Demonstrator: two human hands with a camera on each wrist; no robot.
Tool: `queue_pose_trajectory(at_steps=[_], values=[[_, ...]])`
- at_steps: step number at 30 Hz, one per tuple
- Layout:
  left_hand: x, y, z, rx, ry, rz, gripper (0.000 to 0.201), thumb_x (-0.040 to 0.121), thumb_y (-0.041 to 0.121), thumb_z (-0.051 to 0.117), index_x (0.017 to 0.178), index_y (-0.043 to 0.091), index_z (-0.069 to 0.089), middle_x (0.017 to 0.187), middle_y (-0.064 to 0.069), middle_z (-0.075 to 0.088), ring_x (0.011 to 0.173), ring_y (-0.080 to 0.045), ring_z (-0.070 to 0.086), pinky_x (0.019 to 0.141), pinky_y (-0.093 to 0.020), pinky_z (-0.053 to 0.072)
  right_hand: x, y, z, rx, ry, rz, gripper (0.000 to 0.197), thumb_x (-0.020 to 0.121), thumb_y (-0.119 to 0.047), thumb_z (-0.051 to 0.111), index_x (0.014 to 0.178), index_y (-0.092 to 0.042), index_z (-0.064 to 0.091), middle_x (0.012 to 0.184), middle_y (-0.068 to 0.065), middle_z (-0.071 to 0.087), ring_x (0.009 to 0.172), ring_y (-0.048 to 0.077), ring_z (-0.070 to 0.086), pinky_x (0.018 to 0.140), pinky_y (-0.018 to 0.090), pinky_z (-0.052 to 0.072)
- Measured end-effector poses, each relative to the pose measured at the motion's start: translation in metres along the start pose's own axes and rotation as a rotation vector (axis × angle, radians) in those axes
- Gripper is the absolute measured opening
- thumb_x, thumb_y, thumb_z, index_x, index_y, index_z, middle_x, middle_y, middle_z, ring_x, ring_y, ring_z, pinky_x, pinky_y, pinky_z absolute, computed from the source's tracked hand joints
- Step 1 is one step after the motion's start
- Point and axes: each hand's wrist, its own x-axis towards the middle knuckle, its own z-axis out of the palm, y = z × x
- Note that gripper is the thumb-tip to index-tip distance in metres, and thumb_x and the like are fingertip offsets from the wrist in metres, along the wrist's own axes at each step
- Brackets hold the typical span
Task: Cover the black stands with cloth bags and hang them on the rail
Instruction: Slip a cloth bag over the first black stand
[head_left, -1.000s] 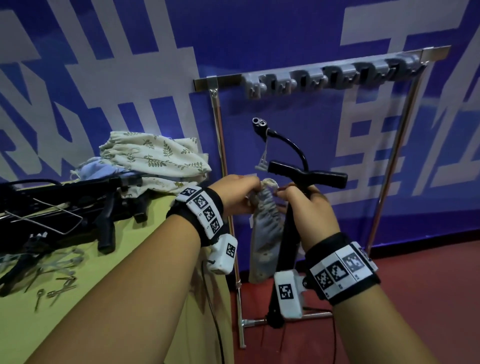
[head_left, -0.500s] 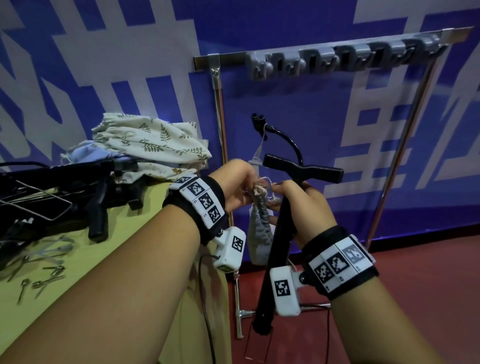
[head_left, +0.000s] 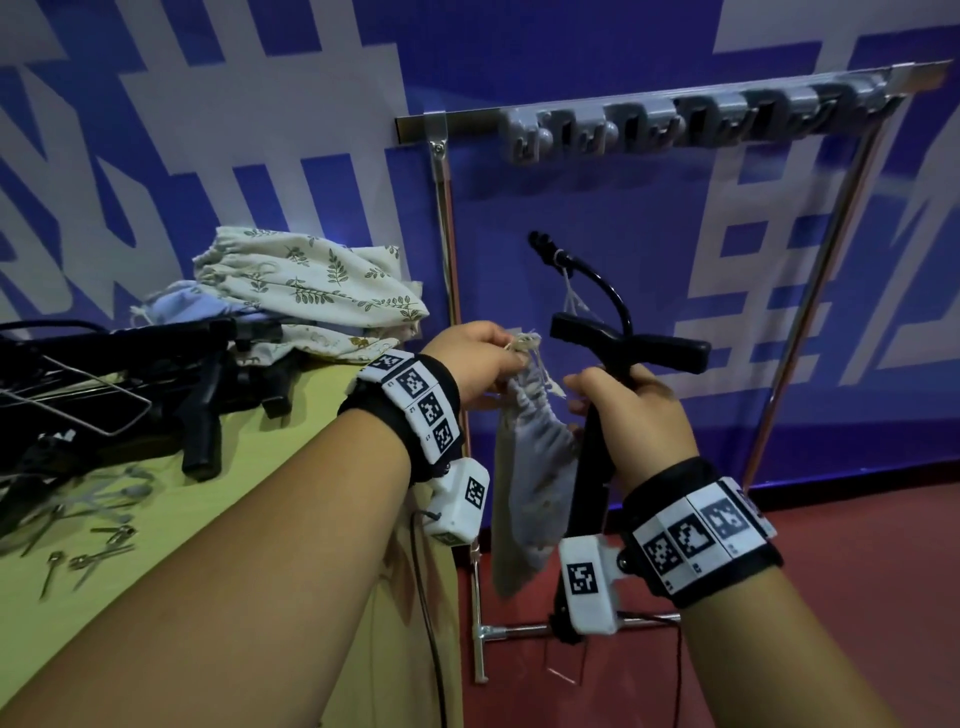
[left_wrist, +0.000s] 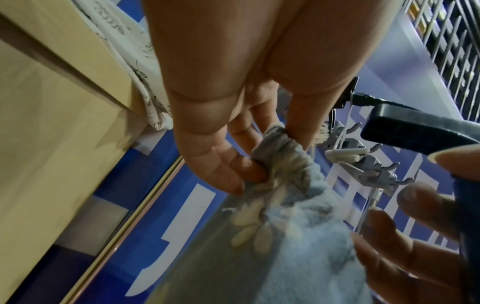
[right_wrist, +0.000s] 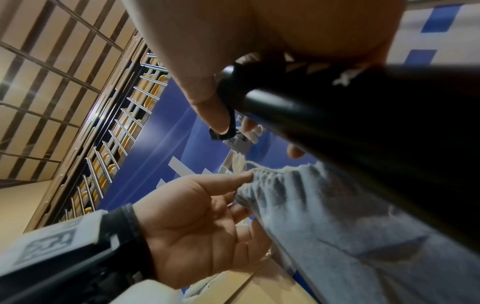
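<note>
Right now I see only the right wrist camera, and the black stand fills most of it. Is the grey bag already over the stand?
Observer: No. In the head view the grey bag hangs beside the black stand, on its left, and the pole is bare.
Operator: Does anything hang on the rail?
Observer: No. The grey hooks on the rail carry nothing.
Operator: Are more bags left?
Observer: Yes. Folded cloth bags lie on the yellow table, behind more black stands.
</note>
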Motion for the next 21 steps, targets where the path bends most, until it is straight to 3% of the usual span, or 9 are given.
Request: queue_pose_trajectory(at_steps=[2, 4, 7, 11, 13, 15, 17, 19, 21], values=[[-0.002, 0.002, 0.002, -0.07, 0.0, -0.031, 0.009, 0.097, 0.011, 0.065, 0.1, 0.02, 0.065, 0.091, -0.011, 0.063, 0.075, -0.023, 0.062, 0.06, -0.031, 0.06, -0.001, -0.001, -0.001, -0.01, -0.033, -0.012, 0.017, 0.077, -0.029, 0.081, 0.087, -0.016, 0.078, 0.086, 0.003, 0.081, 0.093, 0.025, 0.079, 0.096, 0.057, 0.061], [-0.001, 0.002, 0.004, -0.125, -0.006, -0.056, 0.012, 0.098, 0.012, 0.063, 0.099, 0.024, 0.065, 0.095, -0.011, 0.061, 0.08, -0.026, 0.06, 0.059, -0.034, 0.06, -0.002, 0.0, 0.0, -0.023, -0.062, -0.017, 0.028, 0.072, -0.033, 0.079, 0.089, -0.011, 0.078, 0.088, 0.01, 0.081, 0.093, 0.032, 0.078, 0.093, 0.055, 0.06], [0.001, 0.0, 0.005, -0.234, -0.011, -0.081, 0.024, 0.096, 0.005, 0.058, 0.093, 0.028, 0.063, 0.096, -0.009, 0.061, 0.069, -0.021, 0.06, 0.055, -0.035, 0.058, -0.001, 0.004, 0.006, -0.013, -0.098, 0.015, 0.042, 0.062, -0.038, 0.078, 0.091, -0.009, 0.078, 0.093, 0.022, 0.078, 0.098, 0.046, 0.074, 0.086, 0.061, 0.06], [0.004, -0.001, 0.003, -0.357, 0.008, -0.126, 0.024, 0.1, 0.004, 0.054, 0.092, 0.027, 0.059, 0.08, -0.002, 0.067, 0.064, -0.021, 0.066, 0.058, -0.04, 0.059, 0.0, 0.011, 0.014, 0.018, -0.139, 0.043, 0.049, 0.061, -0.043, 0.076, 0.098, -0.01, 0.078, 0.099, 0.022, 0.079, 0.101, 0.047, 0.075, 0.089, 0.07, 0.058], [0.003, 0.001, 0.002, -0.385, -0.004, -0.149, 0.013, 0.101, 0.01, 0.054, 0.108, 0.019, 0.062, 0.083, -0.004, 0.071, 0.067, -0.024, 0.068, 0.066, -0.045, 0.06, 0.002, 0.012, 0.014, 0.066, -0.145, 0.074, 0.044, 0.065, -0.038, 0.076, 0.097, -0.009, 0.076, 0.099, 0.023, 0.079, 0.098, 0.048, 0.076, 0.081, 0.063, 0.059], [0.001, 0.003, 0.003, -0.39, -0.007, -0.185, 0.024, 0.103, 0.018, 0.054, 0.124, 0.009, 0.061, 0.093, -0.008, 0.071, 0.063, -0.024, 0.07, 0.063, -0.045, 0.063, 0.002, 0.013, 0.014, 0.139, -0.151, 0.097, 0.025, 0.077, -0.027, 0.073, 0.095, -0.01, 0.071, 0.084, 0.017, 0.077, 0.076, 0.036, 0.077, 0.067, 0.046, 0.052], [-0.002, 0.005, 0.006, -0.402, 0.0, -0.2, 0.019, 0.105, 0.021, 0.051, 0.113, 0.01, 0.063, 0.087, -0.006, 0.068, 0.054, -0.02, 0.069, 0.052, -0.038, 0.06, 0.002, 0.014, 0.015, 0.19, -0.154, 0.108, 0.012, 0.086, -0.019, 0.069, 0.095, -0.011, 0.067, 0.078, 0.009, 0.071, 0.064, 0.024, 0.071, 0.064, 0.039, 0.05], [-0.004, 0.005, 0.008, -0.438, 0.0, -0.231, 0.021, 0.107, 0.025, 0.047, 0.098, 0.014, 0.064, 0.083, -0.004, 0.067, 0.052, -0.019, 0.067, 0.05, -0.034, 0.058, 0.002, 0.014, 0.017, 0.197, -0.154, 0.117, 0.028, 0.076, -0.025, 0.074, 0.098, -0.009, 0.068, 0.089, 0.012, 0.077, 0.077, 0.033, 0.077, 0.073, 0.051, 0.06], [-0.005, 0.004, 0.008, -0.485, 0.013, -0.257, 0.026, 0.109, 0.026, 0.042, 0.096, 0.014, 0.061, 0.086, -0.005, 0.066, 0.054, -0.02, 0.067, 0.049, -0.034, 0.058, 0.002, 0.014, 0.019, 0.189, -0.138, 0.131, 0.049, 0.065, -0.034, 0.077, 0.105, -0.007, 0.071, 0.105, 0.022, 0.079, 0.1, 0.048, 0.076, 0.091, 0.071, 0.059]])
